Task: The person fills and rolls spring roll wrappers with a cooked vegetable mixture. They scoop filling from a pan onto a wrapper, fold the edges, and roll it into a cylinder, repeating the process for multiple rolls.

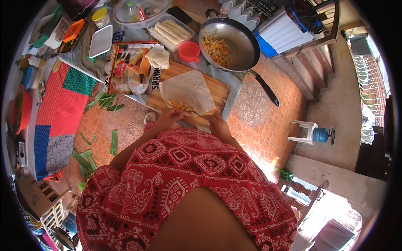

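Observation:
A translucent spring roll wrapper (187,86) lies flat on a wooden cutting board (223,91), one corner towards me. Shredded vegetable filling (180,104) sits in a small strip near its close edge. My left hand (169,119) is at the left end of that strip, fingertips bunched against the filling or wrapper edge; whether they pinch anything is unclear. In my right hand (217,123) is a thin metal utensil (197,113), probably a spoon or fork, its tip reaching the filling. More wrappers (158,57) rest crumpled on a printed spring roll wrapper package (130,70).
Beyond the board stand a tub of rolled spring rolls (171,33), a red plastic cup (189,51) and a frying pan (230,44) of filling, its handle (266,89) jutting past the table edge. Scissors (118,36) lie by a white lid (101,41). Leaf pieces (114,142) litter the tiled floor.

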Action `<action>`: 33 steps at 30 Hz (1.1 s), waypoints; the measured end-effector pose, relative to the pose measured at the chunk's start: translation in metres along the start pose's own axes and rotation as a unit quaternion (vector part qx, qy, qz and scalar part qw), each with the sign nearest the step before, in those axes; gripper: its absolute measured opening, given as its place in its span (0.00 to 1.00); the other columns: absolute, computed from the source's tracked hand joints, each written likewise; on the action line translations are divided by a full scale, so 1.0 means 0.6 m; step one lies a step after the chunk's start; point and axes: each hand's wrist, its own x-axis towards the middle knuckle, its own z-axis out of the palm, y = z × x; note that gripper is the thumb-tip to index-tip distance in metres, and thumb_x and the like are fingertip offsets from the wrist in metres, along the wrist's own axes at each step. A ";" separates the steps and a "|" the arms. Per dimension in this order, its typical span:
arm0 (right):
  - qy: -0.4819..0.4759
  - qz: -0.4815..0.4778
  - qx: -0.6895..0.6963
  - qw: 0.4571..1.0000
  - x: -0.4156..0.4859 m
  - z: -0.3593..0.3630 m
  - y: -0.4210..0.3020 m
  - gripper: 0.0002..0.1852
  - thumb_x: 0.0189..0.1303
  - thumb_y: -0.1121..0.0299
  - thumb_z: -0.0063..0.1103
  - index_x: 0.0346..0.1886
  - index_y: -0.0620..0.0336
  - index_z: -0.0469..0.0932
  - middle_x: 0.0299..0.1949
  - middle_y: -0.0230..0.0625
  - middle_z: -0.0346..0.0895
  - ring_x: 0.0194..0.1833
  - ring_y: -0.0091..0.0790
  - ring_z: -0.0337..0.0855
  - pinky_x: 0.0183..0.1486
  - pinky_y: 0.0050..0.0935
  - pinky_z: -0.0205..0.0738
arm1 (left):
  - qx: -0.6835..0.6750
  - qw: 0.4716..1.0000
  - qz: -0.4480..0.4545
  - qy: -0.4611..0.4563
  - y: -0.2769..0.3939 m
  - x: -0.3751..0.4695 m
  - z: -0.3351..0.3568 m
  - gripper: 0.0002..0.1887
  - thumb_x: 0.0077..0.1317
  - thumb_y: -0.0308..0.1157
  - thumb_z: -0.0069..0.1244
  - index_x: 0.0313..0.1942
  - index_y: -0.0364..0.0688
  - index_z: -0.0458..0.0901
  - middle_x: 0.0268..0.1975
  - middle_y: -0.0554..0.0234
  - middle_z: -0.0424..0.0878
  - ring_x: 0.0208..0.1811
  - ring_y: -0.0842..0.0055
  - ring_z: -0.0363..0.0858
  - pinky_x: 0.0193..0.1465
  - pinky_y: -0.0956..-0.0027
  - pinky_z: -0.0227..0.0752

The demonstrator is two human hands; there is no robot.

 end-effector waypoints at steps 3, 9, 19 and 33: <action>0.030 -0.004 0.005 1.000 -0.016 -0.013 0.012 0.16 0.59 0.81 0.50 0.48 0.55 0.80 0.38 0.45 0.76 0.41 0.53 0.80 0.41 0.45 0.76 | -0.013 0.999 -0.031 0.004 0.006 0.000 0.000 0.11 0.72 0.32 0.51 0.52 0.39 0.78 0.45 0.64 0.84 0.48 0.81 0.81 0.42 0.75 0.80; 0.052 0.000 0.042 0.998 0.026 -0.005 -0.002 0.14 0.61 0.82 0.51 0.48 0.57 0.79 0.41 0.47 0.77 0.41 0.53 0.80 0.42 0.43 0.75 | -0.008 0.999 -0.031 -0.008 0.005 0.002 -0.005 0.12 0.71 0.32 0.52 0.52 0.38 0.80 0.45 0.64 0.84 0.43 0.83 0.80 0.40 0.75 0.81; 0.013 0.011 0.051 0.999 0.061 0.027 -0.004 0.15 0.60 0.81 0.51 0.48 0.57 0.79 0.39 0.49 0.76 0.41 0.55 0.79 0.41 0.45 0.74 | 0.014 1.000 0.008 0.018 0.013 -0.005 -0.004 0.12 0.70 0.32 0.54 0.50 0.37 0.81 0.44 0.65 0.84 0.44 0.83 0.80 0.46 0.76 0.77; 0.132 0.092 0.044 0.986 0.250 -0.174 0.048 0.13 0.59 0.77 0.58 0.46 0.55 0.83 0.32 0.48 0.81 0.34 0.51 0.83 0.39 0.42 0.76 | 0.097 0.995 -0.013 0.000 -0.012 0.008 -0.026 0.09 0.68 0.30 0.56 0.46 0.35 0.83 0.42 0.61 0.86 0.47 0.81 0.82 0.51 0.75 0.76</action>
